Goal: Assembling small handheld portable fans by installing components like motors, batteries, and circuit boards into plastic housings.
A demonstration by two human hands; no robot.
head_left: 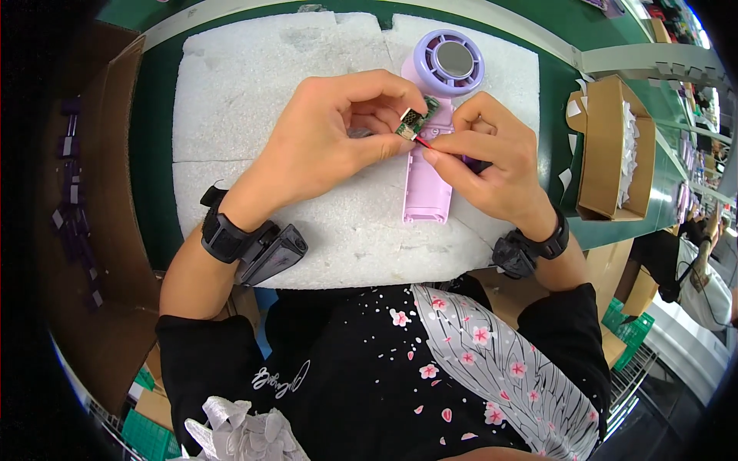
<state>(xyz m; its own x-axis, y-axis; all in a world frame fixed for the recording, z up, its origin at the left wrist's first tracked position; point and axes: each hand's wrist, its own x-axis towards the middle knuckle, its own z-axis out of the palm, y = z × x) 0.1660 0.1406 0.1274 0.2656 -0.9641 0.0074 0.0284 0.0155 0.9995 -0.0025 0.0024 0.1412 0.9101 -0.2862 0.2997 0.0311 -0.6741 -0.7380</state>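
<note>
Pinching a small green circuit board (410,123) and its thin red lead (423,142) above a lilac housing (427,188).
In the head view, your left hand (327,138) holds the board between thumb and index finger, the other fingers curled behind it. Your right hand (492,157) pinches the lead between thumb and index finger, just beside the board's lower end. The open housing lies on the white foam sheet (330,242) beneath your hands, the round lilac fan head (453,58) at its far end. To your right stands an open cardboard box (590,154) with white pieces inside.
</note>
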